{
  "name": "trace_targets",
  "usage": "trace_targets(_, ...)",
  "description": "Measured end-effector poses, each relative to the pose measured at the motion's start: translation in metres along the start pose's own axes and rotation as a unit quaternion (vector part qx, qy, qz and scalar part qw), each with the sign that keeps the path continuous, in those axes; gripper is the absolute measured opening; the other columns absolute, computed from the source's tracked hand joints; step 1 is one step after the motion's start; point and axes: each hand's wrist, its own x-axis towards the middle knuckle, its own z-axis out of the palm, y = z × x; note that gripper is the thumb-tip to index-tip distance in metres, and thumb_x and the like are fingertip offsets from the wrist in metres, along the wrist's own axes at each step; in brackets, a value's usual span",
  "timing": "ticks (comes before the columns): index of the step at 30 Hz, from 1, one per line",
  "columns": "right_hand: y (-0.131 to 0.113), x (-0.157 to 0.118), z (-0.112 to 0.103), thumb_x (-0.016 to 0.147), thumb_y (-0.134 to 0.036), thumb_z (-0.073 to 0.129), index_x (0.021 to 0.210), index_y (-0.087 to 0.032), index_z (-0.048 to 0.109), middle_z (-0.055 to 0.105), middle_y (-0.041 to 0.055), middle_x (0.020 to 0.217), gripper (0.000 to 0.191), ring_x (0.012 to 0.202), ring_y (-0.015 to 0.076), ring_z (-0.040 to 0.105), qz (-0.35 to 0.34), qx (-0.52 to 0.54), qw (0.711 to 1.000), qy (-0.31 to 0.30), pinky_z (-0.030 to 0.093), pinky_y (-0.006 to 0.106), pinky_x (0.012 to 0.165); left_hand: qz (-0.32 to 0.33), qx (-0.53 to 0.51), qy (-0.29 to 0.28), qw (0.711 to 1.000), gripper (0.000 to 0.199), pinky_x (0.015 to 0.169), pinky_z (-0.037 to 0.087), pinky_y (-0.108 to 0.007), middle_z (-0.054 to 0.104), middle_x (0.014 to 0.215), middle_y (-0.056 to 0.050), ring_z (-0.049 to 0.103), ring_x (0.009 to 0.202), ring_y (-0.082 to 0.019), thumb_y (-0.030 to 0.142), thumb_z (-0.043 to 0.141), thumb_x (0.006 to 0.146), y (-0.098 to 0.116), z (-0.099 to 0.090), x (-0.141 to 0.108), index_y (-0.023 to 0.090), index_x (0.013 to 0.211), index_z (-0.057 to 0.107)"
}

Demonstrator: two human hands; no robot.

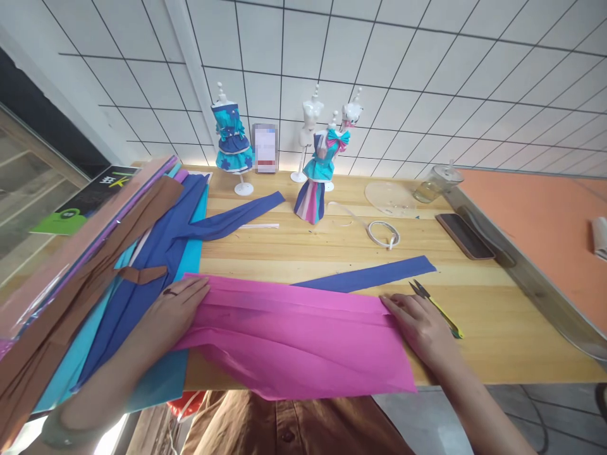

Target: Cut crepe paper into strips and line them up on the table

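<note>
A bright pink sheet of thin crepe-like material lies across the front of the table, its upper edge folded over in a narrow strip and its lower edge drooping past the table's front. At its upper left corner, my left hand is closed on the sheet, with the thumb hidden. My right hand grips the fold at the right end with bent fingers. A blue strip runs partly beneath the pink sheet. Just beyond my right hand lie yellow-handled thread snips.
Folded sheets in brown, blue and turquoise pile up at left. Small dress forms, one in a blue outfit, another in a striped skirt, stand behind. A tape roll, phone and glass jar lie rightward.
</note>
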Motion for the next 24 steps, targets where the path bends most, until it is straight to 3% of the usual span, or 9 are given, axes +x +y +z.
trace_targets(10,0.000,-0.001,0.000,0.090,-0.019,0.038,0.119,-0.018,0.056,0.061,0.0108,0.104,0.034,0.094,0.0223,0.054,-0.007,-0.001,1.000,0.015,0.045,0.037,0.078,-0.027,-0.002,-0.018,0.999,0.044,0.095,0.040,-0.040,0.055,0.124,-0.009,0.049,0.113,-0.024,0.010,0.033,0.082,0.009,-0.009,0.004,0.014,0.120,0.054)
trace_targets(24,0.003,-0.003,-0.001,0.090,-0.021,0.035,0.119,-0.016,0.054,0.061,0.0135,0.106,0.036,0.095,0.0259,0.056,-0.034,0.025,0.999,0.007,0.045,0.040,0.080,-0.034,-0.004,-0.001,0.999,0.037,0.095,0.039,-0.040,0.056,0.122,-0.008,0.045,0.116,-0.024,0.011,0.037,0.086,0.017,-0.016,0.002,0.018,0.116,0.057)
